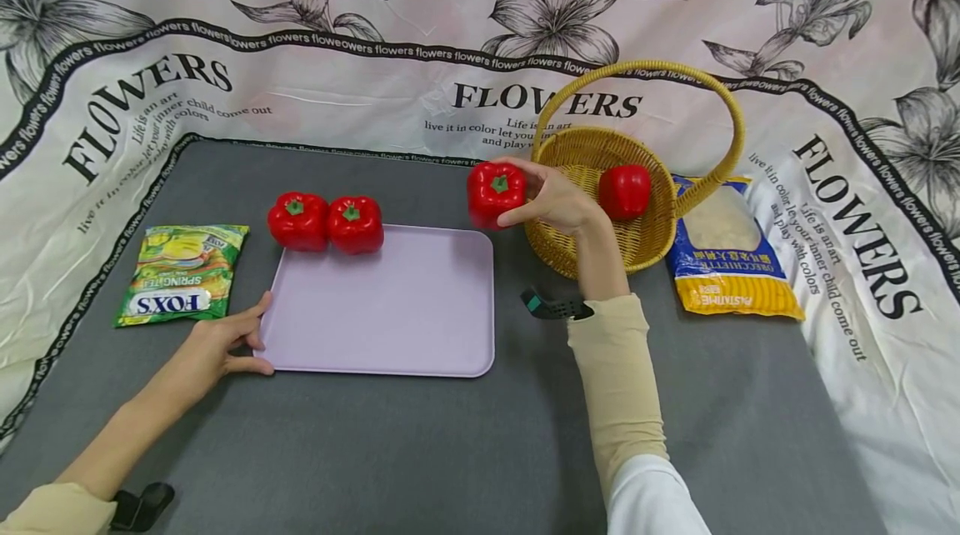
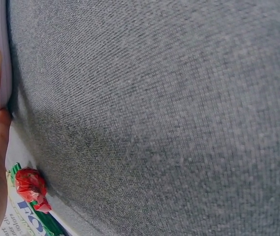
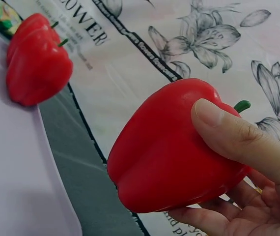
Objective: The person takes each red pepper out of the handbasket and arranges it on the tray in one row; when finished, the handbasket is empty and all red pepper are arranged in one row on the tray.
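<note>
My right hand (image 1: 553, 200) grips a red bell pepper (image 1: 497, 195) between thumb and fingers, off the tray's far right corner and just left of the basket. The right wrist view shows the thumb lying across this pepper (image 3: 164, 152), its green stem pointing away. Two more red bell peppers (image 1: 356, 225) sit side by side at the far left corner of a pale purple tray (image 1: 382, 310). My left hand (image 1: 225, 343) touches the tray's left edge, fingers and thumb spread along it. Another red pepper (image 1: 625, 192) lies inside the yellow wicker basket (image 1: 660, 239).
A green and yellow Fox's packet (image 1: 183, 275) lies left of the tray. Right of the basket, partly behind it, is a blue and yellow pasta bag (image 1: 735, 260). The basket's tall handle (image 1: 735, 127) arches upward. Grey cloth (image 1: 420, 452) covers the table, with flower-printed cloth behind.
</note>
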Available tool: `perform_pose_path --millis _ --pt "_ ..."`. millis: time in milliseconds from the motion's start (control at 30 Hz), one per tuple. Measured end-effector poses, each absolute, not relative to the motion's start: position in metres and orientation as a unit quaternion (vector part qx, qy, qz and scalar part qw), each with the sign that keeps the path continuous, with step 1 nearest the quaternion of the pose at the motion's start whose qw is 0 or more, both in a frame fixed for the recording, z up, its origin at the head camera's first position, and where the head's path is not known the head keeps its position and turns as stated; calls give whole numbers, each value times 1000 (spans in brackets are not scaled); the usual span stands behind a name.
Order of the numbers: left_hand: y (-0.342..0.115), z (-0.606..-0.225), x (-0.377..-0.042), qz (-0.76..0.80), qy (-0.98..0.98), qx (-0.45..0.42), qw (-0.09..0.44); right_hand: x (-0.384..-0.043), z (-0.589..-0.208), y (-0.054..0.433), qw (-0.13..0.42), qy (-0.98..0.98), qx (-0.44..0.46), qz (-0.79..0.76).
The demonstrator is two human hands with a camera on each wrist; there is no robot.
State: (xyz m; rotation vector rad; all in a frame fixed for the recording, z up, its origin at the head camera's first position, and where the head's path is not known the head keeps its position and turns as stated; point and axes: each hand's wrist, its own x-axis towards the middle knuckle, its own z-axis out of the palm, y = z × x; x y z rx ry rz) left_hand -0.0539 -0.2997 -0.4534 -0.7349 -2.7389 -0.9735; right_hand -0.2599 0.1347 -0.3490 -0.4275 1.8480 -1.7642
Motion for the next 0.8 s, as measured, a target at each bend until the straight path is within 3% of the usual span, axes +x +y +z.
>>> perform_pose_path --millis 800 --pt "-299 -452 -53 -327 -911 -242 70 -265 -380 86 308 683 -165 -642"
